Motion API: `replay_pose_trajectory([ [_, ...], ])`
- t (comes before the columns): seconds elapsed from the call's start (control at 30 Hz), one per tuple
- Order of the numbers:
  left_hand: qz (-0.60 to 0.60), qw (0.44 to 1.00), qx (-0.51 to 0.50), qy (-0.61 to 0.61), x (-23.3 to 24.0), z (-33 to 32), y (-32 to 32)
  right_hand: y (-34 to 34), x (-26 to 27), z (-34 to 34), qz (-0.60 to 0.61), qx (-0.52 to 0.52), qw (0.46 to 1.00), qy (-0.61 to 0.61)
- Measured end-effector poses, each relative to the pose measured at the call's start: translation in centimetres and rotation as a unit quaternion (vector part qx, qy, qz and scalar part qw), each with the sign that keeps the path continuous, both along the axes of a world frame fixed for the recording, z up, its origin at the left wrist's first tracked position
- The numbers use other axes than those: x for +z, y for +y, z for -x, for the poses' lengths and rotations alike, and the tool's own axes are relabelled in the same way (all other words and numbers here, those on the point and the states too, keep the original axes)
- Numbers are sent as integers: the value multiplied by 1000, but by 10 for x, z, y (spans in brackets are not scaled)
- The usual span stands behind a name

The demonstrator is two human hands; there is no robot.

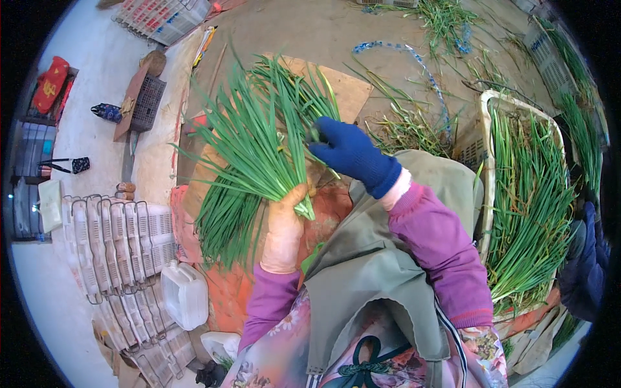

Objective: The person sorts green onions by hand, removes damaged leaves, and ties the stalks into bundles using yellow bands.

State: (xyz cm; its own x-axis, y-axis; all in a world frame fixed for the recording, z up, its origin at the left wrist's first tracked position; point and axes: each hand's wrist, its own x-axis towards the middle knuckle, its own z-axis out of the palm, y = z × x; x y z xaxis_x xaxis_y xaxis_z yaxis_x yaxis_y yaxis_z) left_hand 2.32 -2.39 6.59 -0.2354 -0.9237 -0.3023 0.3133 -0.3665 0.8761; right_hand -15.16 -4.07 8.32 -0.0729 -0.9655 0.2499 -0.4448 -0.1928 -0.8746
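My left hand (pixel 291 203), in a pale orange rubber glove, grips a bunch of green chives (pixel 257 131) near its pale cut ends. The leaves fan out up and to the left. My right hand (pixel 344 150) wears a blue knitted glove and is beside the right edge of the bunch. Its fingertips are blurred, so whether they pinch a leaf is unclear. Beneath the held bunch, more chives (pixel 228 218) lie at the lower left, and another pile (pixel 296 92) lies on a wooden board (pixel 347 92).
At my right stands a white plastic crate (pixel 486 194) full of chives. Leaf scraps (pixel 412 128) and a blue-and-white strap (pixel 432 72) litter the floor. Stacked crates (pixel 121 242) and a plastic jug (pixel 184 296) stand left. A person's dark sleeve (pixel 587 257) shows at far right.
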Motion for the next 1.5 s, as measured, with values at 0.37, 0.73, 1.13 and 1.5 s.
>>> replay_pose_trajectory([
  [0.37, 7, 997, -51, -57, 14, -22, 13, -34, 6, 13, -70, 8, 912, -404],
  [0.73, -59, 996, -15, 62, 9, -25, 10, 8, -102, 171, 262, -272, 614, -693],
  [1.13, -48, 940, -80, 328, 19, -19, -1, 11, -106, -11, -167, 19, 942, 289],
  [1.5, -72, 989, -82, 97, 24, 0, 14, 62, -40, -48, -87, 141, 977, -135],
])
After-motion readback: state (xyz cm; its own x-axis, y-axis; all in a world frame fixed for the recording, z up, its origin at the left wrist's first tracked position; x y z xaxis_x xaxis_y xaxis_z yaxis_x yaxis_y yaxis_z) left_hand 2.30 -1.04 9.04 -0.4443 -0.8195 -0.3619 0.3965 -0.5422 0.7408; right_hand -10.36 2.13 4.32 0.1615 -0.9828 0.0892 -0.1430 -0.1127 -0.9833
